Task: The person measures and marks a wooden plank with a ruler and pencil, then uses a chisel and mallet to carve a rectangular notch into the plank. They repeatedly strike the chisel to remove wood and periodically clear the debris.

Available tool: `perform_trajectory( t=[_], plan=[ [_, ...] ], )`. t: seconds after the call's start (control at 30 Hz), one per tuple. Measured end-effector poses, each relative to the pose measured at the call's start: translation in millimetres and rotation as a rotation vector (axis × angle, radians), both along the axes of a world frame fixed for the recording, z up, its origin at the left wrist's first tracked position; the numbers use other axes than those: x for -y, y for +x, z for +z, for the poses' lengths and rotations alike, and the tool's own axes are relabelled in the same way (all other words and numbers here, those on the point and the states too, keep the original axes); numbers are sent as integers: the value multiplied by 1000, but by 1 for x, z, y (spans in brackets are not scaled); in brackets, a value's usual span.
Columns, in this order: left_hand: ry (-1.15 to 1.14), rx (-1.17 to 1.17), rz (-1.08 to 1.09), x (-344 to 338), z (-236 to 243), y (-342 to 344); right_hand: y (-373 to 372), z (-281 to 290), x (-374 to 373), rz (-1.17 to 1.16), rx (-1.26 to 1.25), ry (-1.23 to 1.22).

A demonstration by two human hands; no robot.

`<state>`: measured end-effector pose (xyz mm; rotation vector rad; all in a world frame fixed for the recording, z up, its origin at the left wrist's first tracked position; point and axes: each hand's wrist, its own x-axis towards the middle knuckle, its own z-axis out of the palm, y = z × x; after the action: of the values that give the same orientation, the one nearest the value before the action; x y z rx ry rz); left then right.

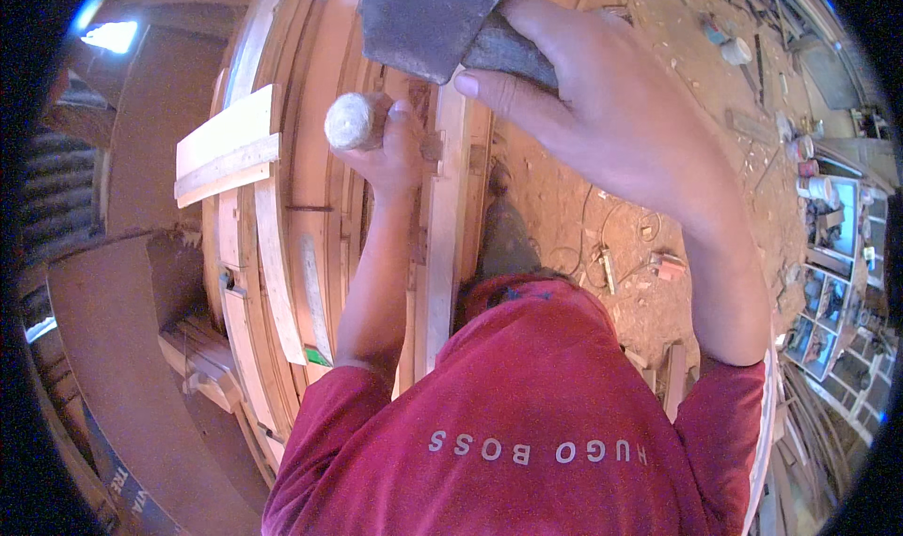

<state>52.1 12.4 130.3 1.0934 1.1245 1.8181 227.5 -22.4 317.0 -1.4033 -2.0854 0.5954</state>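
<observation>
My left hand is closed around a chisel with a thick, pale round handle; its blade is hidden below the fist. That hand is over the long timber pieces, beside a light beam with cut recesses along it. My right hand is raised higher, nearer the camera. It grips a dark grey, block-headed mallet by a short dark part between thumb and fingers. The mallet head is cut off by the top edge of the view, above and right of the chisel handle, apart from it.
Boards and long timbers lie stacked on the left, with a short plank across them. On the dirt floor to the right are a cable, an orange-red object and scattered chips. Trays with compartments stand at the far right.
</observation>
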Motion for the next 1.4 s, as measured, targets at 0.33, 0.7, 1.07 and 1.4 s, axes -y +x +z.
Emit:
perform_trajectory(
  t=[0.33,0.7,1.07,1.4],
  plan=[
    [22,-67,-12,-10,-28,-13,7,-26,4,-20,47,76],
    [80,-75,-63,-27,18,11,4,-31,3,0,19,49],
    [18,87,85,-21,-14,-2,5,-35,5,-5,-2,59],
    [140,-71,16,-23,-11,3,1,-24,5,25,1,72]
  ],
)
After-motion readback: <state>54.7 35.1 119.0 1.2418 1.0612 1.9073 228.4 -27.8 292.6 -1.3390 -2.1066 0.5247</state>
